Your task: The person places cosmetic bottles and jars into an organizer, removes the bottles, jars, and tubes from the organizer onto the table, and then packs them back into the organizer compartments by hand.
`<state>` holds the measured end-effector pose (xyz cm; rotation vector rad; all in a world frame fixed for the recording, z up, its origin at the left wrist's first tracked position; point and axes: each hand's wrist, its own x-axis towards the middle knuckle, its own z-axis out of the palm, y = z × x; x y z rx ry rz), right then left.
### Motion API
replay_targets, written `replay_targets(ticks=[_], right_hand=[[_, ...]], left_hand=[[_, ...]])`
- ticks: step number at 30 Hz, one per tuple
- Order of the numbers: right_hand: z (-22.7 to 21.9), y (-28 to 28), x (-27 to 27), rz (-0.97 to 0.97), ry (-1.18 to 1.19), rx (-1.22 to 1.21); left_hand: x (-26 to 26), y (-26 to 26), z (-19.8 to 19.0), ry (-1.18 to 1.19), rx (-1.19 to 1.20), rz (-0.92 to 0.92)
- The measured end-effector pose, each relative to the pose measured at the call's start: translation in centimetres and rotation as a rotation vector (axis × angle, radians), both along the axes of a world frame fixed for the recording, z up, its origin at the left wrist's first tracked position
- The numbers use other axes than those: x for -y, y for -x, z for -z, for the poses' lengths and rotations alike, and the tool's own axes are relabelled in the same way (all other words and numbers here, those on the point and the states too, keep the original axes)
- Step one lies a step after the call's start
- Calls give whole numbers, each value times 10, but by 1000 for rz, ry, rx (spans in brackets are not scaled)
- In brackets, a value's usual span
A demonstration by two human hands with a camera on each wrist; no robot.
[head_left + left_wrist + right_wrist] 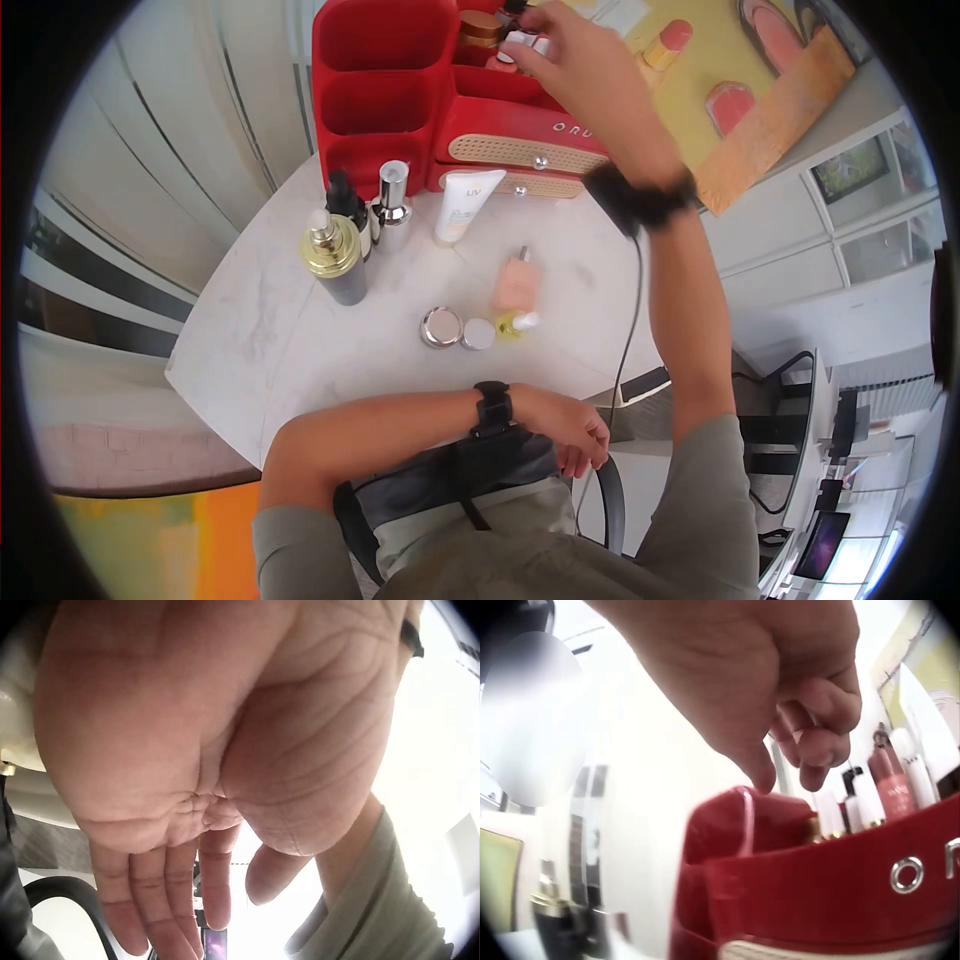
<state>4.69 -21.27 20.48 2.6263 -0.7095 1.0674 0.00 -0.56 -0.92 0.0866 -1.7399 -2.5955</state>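
My right hand point(585, 60) hovers over the upper compartment of a red cosmetics organizer point(385, 90), at the top of the head view. In the right wrist view its thumb and loosely bent fingers point(814, 750) hang above the rim with nothing between them. Close below and beside it stand white-capped tubes point(866, 799) and a pink bottle point(892, 784). A jar with a brown lid point(480, 27) sits in the same compartment. My left hand point(565, 425) hangs relaxed before my body, past the table's front edge, its fingers loosely bent and holding nothing.
On the white table point(250, 270) stand a gold-collared pump bottle point(335, 260), a silver-capped bottle point(393, 205), a white tube point(465, 205) and a pink bottle point(517, 283). Two small round jars point(441, 327) and a small yellow bottle point(512, 324) are nearer. A cable point(632, 330) runs from the right wrist.
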Motion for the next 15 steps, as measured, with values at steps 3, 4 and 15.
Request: replay_targets(ticks=[3, 4, 15], right_hand=[[-3, 45, -80, 30, -575, -346], [5, 61, -102, 21, -730, -526], [36, 106, -122, -271, -715, -432]], left_hand=[[1, -2, -6, 49, 1, -9], [2, -1, -6, 48, -10, -25], [-1, 0, -4, 29, -7, -11]])
